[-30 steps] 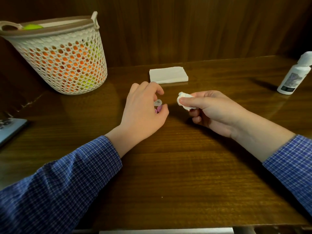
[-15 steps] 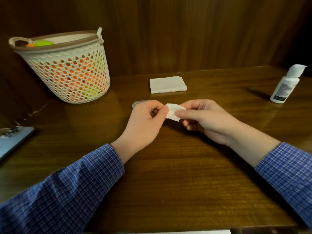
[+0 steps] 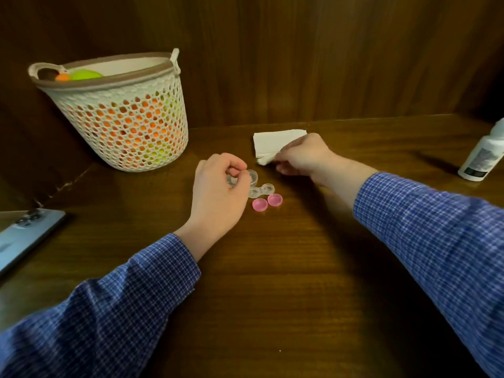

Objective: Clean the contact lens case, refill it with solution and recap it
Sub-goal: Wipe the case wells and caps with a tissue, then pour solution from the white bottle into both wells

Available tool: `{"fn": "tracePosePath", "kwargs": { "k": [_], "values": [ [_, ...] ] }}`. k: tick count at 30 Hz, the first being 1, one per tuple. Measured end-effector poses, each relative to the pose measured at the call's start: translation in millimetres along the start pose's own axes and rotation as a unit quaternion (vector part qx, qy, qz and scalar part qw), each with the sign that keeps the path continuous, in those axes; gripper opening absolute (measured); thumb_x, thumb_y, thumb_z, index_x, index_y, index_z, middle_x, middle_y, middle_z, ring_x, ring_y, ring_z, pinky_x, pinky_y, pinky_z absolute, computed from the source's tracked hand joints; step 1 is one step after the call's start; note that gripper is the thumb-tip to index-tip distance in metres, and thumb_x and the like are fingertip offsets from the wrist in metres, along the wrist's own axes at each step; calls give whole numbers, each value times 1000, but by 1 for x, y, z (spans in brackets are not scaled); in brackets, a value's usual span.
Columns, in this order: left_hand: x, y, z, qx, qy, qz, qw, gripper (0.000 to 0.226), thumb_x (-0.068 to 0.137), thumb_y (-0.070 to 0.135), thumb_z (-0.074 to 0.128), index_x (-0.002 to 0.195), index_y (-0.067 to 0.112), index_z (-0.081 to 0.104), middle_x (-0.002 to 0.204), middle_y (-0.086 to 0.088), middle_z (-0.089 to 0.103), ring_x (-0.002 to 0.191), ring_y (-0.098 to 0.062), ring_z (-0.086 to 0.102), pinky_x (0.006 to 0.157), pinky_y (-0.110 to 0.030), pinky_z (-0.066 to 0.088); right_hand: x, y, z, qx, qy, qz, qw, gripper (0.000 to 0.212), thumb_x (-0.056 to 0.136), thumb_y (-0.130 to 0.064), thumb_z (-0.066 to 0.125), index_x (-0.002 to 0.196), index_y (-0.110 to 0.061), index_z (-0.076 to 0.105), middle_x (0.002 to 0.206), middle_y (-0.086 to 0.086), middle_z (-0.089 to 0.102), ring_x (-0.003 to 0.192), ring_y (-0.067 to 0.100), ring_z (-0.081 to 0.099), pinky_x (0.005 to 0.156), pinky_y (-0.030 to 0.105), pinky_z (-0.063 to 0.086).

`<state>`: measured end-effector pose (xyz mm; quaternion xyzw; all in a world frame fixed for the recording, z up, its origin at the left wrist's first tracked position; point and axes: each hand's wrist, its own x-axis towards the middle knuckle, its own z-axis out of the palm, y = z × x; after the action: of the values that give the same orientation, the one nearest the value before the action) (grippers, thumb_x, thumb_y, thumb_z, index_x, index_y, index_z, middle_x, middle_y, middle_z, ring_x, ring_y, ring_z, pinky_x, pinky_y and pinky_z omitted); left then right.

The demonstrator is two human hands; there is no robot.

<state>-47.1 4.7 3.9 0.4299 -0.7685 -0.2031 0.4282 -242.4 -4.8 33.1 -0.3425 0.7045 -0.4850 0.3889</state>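
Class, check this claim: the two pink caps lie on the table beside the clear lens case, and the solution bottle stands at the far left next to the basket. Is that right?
Not quite. The head view shows the solution bottle at the far right, away from the basket. The pink caps do lie on the table beside the clear lens case.

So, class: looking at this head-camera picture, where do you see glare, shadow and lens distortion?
Head view: soft glare on the table near the basket; the solution bottle casts a shadow to its left; the upper corners fall dark; the wide lens bows the table's back edge; the clear lens case beside the left hand looks slightly soft.
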Motion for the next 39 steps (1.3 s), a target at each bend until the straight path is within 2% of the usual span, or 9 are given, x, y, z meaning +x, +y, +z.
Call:
{"fn": "tracePosePath", "kwargs": {
  "k": [3, 10, 15, 18, 23, 26, 33, 36, 39],
  "values": [
    [-3, 2, 0, -1, 4, 15, 1000, 19, 96, 15, 63, 100, 33, 62, 93, 21, 56, 94, -9, 56, 73, -19, 45, -3, 12, -11, -114, 78, -45, 989, 5, 90, -11, 72, 95, -11, 73, 78, 8, 70, 64, 16, 66, 54, 25, 55],
    [-10, 40, 24, -75, -112, 63, 989, 28, 94, 13, 65, 107, 37, 58, 97, 14, 57, 89, -8, 61, 70, -20, 54, -70, 50, -93, -55, 128, -99, 985, 8, 93, -14, 69, 92, -21, 72, 83, 1, 73, 74, 11, 70, 53, 15, 54],
    [-16, 105, 77, -75, -215, 140, 964, 36, 93, 22, 67, 121, 39, 51, 100, 20, 55, 89, 3, 58, 66, -10, 48, -123, 73, -172, -2, 340, -176, 924, 17, 90, -12, 70, 98, -24, 61, 90, -6, 64, 78, 4, 61, 66, 15, 44],
    [-20, 141, 108, -85, -259, 152, 950, 43, 94, 23, 68, 130, 35, 49, 103, 19, 54, 84, 0, 61, 64, -9, 50, -129, 78, -213, 38, 436, -136, 889, 35, 91, -16, 72, 119, -23, 52, 104, -10, 56, 95, 7, 59, 71, 13, 39],
    [-26, 169, 139, -89, -291, 149, 941, 43, 94, 25, 68, 131, 33, 47, 104, 16, 55, 77, -9, 65, 65, -17, 53, -99, 85, -243, -6, 379, -40, 924, 75, 94, -19, 72, 155, -14, 29, 153, 9, 46, 139, 28, 48, 108, 38, 44],
    [-26, 169, 144, -90, -295, 136, 941, 42, 94, 27, 69, 128, 35, 47, 104, 16, 55, 80, -9, 65, 64, -15, 50, -79, 85, -244, -40, 354, -43, 933, 85, 93, -17, 73, 160, -14, 21, 163, 11, 36, 146, 31, 40, 115, 43, 38],
    [-24, 149, 135, -98, -294, 107, 945, 37, 96, 26, 67, 126, 34, 48, 104, 15, 57, 80, -9, 65, 62, -13, 50, -52, 91, -240, -118, 349, -89, 925, 48, 92, -19, 74, 136, -10, 55, 132, 10, 64, 119, 25, 62, 93, 33, 49],
    [-22, 142, 126, -109, -271, 101, 951, 34, 97, 28, 64, 127, 33, 49, 103, 15, 58, 78, -5, 64, 60, -10, 49, -54, 90, -220, -123, 321, -128, 930, 49, 90, -30, 77, 133, -15, 59, 120, -7, 61, 103, 10, 59, 70, 17, 43],
    [-16, 135, 111, -148, -239, 79, 956, 28, 98, 32, 62, 123, 36, 49, 100, 14, 60, 79, 5, 63, 57, -7, 48, -64, 83, -187, -125, 266, -194, 936, 44, 87, -38, 78, 123, -21, 62, 113, -13, 64, 92, 3, 61, 66, 13, 42]
  ]
}}
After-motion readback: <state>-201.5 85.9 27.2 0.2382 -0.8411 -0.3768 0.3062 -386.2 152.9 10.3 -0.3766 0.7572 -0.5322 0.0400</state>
